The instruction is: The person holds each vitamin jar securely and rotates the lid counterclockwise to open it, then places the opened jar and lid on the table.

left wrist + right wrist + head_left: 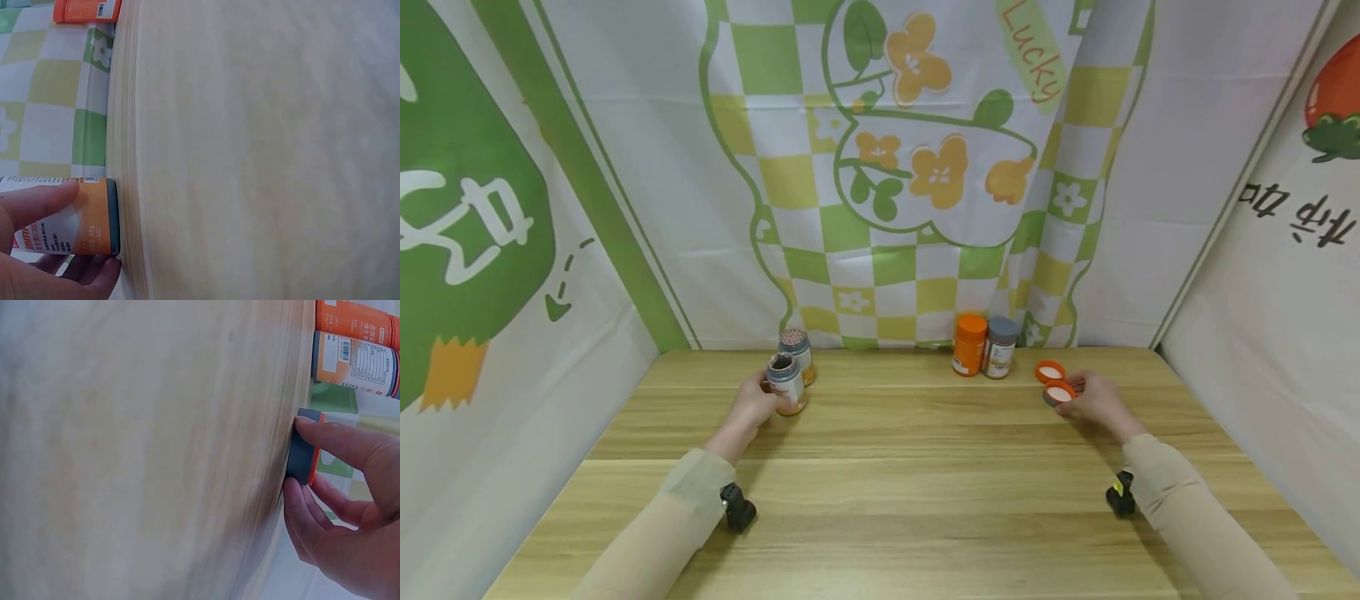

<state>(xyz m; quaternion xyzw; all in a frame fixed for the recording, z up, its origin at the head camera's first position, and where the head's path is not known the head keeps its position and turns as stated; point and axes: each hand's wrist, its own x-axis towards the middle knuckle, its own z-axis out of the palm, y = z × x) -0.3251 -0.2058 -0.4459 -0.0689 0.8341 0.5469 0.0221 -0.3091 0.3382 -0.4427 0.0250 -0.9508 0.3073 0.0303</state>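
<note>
At the back left of a table point(910, 500), the left hand point(756, 402) grips an open jar point(787, 389) in front of a second jar point(807, 363); at back right, the right hand point(1095, 399) pinches a grey lid point(1059, 394).

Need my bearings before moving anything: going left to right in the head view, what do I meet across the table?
Left hand, open jar in its grip, closed orange jar, grey-capped jar, grey-sided cap, right hand pinching that cap.

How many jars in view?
4: an open jar gripped by the left hand, another jar just behind it, an orange jar and a grey-lidded jar side by side, farther right.
</note>
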